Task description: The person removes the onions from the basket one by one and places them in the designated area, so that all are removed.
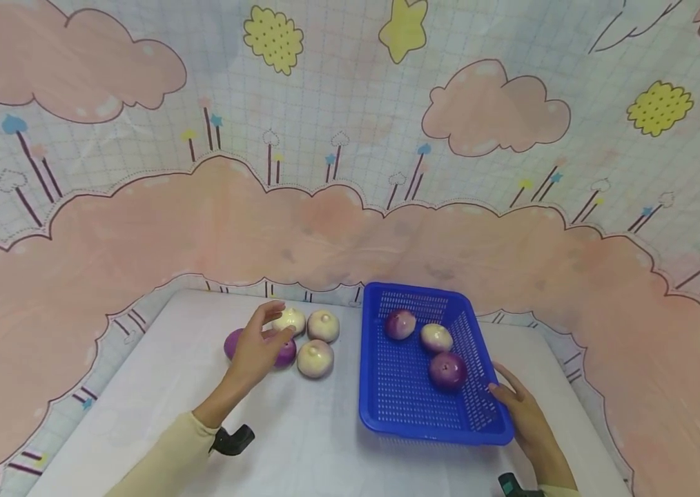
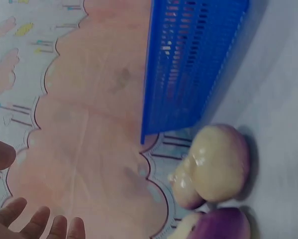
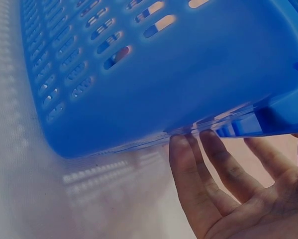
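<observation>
My left hand [image 1: 253, 353] hovers over a cluster of glossy purple-and-white onions, fingers spread and holding nothing. Pale ends face up on several, such as the near onion [image 1: 315, 359]; a purple onion [image 1: 286, 353] lies partly hidden under the hand. In the left wrist view the fingers [image 2: 34, 224] are apart from the onions [image 2: 221, 162]. On the right, my right hand [image 1: 527, 417] holds the side rim of a blue plastic basket [image 1: 396, 407], thumb at the rim and fingertips [image 3: 182, 147] against the outer wall. Three onions [image 1: 447, 371] lie inside the basket.
A white table [image 1: 300, 428] carries everything, with the basket right of the loose onions. Behind it hangs a cloth backdrop [image 1: 325, 235] with clouds and stars. Dark wrist mounts [image 1: 232, 440] sit at both sleeves.
</observation>
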Tool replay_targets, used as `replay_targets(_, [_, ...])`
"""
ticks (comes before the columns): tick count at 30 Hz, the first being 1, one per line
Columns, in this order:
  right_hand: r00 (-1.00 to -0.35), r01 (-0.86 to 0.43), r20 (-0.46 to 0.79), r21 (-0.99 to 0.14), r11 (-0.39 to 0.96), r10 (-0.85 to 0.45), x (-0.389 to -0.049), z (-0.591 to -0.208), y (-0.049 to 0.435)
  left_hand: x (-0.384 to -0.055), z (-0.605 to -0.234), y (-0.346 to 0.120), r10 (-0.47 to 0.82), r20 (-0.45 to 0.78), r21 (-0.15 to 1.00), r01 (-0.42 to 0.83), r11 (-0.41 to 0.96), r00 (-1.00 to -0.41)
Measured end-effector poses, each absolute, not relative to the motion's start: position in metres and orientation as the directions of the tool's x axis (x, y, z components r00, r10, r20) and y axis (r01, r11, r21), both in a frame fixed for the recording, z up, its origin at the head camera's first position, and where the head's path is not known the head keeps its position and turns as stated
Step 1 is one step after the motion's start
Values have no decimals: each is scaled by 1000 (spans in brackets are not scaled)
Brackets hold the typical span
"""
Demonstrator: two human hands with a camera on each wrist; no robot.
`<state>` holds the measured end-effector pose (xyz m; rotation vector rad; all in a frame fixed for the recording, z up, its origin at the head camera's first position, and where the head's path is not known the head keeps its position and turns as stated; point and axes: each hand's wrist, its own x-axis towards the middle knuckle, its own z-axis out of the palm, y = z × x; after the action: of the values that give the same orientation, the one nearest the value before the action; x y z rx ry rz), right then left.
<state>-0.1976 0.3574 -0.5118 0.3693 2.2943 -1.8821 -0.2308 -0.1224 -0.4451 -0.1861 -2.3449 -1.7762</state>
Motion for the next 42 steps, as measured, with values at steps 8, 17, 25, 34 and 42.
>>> replay_targets(8, [-960,275,-263,-945,178,92,-197,-513,358,-228,-437,-93,74,236,941,247,230,-969])
replay_targets(17, [-961,272,-260,-945,179,92,-198,-512,358,-228,-423,-56,132,244,953,263,153,-961])
replay_targets(25, [-961,275,-262,-945,176,92,-198,-511,358,-234,-411,-30,183,262,953,284,105,-947])
replay_targets(34, [-961,274,-261,-944,183,91,-199,-511,358,-243,-405,-5,277,191,975,214,54,-942])
replay_targets(42, [-961,275,-261,-942,194,97,-199,-511,357,-252,-404,22,288,87,993,105,48,-954])
